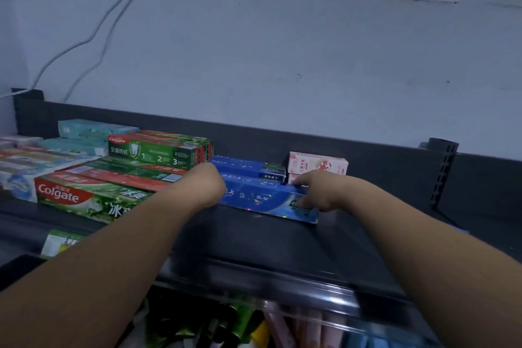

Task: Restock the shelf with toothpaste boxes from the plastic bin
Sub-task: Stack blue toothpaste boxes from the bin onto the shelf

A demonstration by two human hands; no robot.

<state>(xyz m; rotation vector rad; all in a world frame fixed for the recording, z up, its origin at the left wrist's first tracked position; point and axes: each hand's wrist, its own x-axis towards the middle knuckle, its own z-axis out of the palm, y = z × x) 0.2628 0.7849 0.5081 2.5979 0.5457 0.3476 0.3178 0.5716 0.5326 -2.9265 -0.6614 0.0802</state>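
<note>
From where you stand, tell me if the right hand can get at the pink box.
Probably yes. The right hand rests on the front blue box, just before the pink box; nothing stands between them.

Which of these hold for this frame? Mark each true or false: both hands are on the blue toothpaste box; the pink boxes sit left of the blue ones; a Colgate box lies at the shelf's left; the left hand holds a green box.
1. Both hands are on the front blue toothpaste box. True: left hand at its left end, right hand at its right end.
2. The pink boxes sit left of the blue ones. False: they sit to the right.
3. A Colgate box lies at the shelf's left. True.
4. The left hand holds a green box. False: it rests on the blue box.
</note>
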